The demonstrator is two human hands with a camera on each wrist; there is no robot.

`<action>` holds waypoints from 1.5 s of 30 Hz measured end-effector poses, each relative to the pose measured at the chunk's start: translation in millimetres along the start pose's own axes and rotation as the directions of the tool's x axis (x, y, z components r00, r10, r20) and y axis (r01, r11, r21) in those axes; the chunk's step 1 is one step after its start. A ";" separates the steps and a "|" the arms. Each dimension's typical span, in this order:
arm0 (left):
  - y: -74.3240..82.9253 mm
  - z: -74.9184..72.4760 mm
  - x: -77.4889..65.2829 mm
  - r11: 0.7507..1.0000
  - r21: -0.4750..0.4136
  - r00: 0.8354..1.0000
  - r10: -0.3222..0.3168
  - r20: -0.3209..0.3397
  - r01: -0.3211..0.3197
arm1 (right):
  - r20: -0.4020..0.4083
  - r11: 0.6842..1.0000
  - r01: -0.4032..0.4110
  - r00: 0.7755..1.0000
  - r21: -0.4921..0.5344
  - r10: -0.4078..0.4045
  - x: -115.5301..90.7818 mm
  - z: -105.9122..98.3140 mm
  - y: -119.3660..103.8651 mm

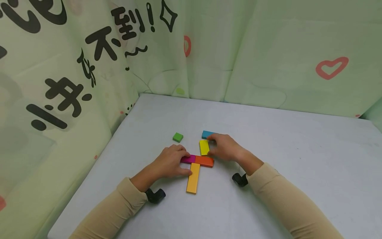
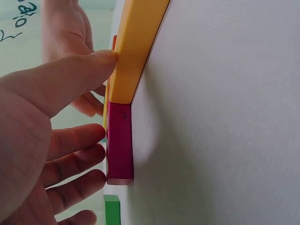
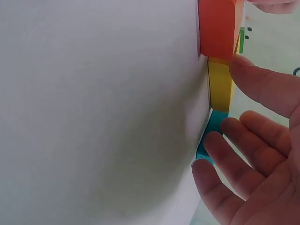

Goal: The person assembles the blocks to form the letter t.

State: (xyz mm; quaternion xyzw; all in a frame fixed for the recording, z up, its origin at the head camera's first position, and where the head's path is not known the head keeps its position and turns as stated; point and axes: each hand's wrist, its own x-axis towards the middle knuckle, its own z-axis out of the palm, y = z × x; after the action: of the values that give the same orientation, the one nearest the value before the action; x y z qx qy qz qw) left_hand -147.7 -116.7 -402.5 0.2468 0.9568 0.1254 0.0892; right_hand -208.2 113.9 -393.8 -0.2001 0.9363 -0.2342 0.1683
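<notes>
My left hand [image 1: 173, 161] rests its thumb against a long amber block [image 1: 193, 181] and its fingertips at a magenta block [image 2: 120, 145]. An orange-red block [image 1: 204, 161] lies end to end with the magenta one, and the amber block runs from them toward me like the stem of a T. Beyond the orange-red block lies a small yellow block [image 1: 204, 147]; my right hand [image 1: 226, 147] has its thumb at that block's near end. The right fingers are loosely bent beside a blue block [image 3: 213, 126], part of which they hide in the head view.
A small green block [image 1: 177, 137] lies apart, to the left of the blue one. The white table [image 1: 280, 159] extends far to the right. A pale green curtain [image 1: 268, 59] with lettering and hearts hangs behind and to the left. Each wrist carries a black camera [image 1: 240, 179].
</notes>
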 end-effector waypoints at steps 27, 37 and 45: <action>-1.1 -0.2 -1.0 1.000 -0.010 1.000 0.025 -0.015 -0.025 | 0.031 0.999 0.013 0.999 -0.050 -0.012 14.1 -1.7 2.6; -0.8 -0.8 -0.6 1.000 0.009 1.000 0.018 -0.006 -0.018 | 0.029 0.999 0.012 1.000 -0.047 -0.010 14.3 0.0 2.8; -0.7 -0.7 -0.3 1.000 0.003 1.000 0.010 0.001 -0.010 | 0.002 0.996 0.042 0.999 -0.082 -0.042 15.1 -0.4 -0.4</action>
State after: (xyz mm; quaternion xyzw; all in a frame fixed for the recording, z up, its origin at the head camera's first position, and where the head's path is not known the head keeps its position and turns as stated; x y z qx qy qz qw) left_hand -147.9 -117.6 -401.9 0.2519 0.9557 0.1241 0.0884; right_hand -221.2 106.9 -396.6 -0.2265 0.9407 -0.1991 0.1553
